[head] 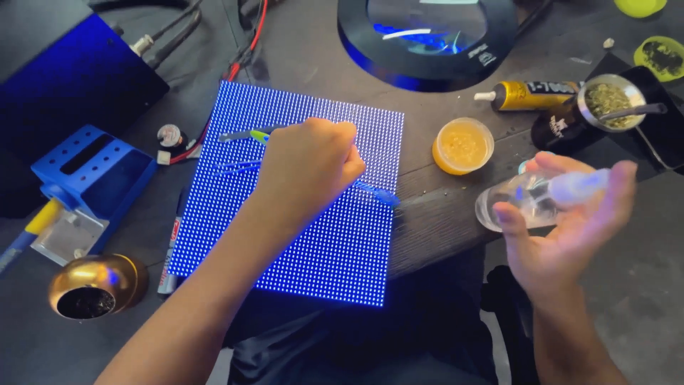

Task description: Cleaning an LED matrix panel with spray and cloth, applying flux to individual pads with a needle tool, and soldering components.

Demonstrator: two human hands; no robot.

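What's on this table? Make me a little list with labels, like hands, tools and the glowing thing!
Glowing thing: flat square LED panel lit with blue dots, lying on the dark workbench.
Left hand: over the panel, gripping a thin blue tool.
Right hand: holding a small clear plastic bottle off the panel's right side.
Nearby: round orange jar of yellow paste, yellow glue tube, brass-coloured dome holder, blue metal box.

The LED panel (299, 207) lies mid-table, the jar (462, 145) right of it, the magnifier lamp (427, 39) behind.
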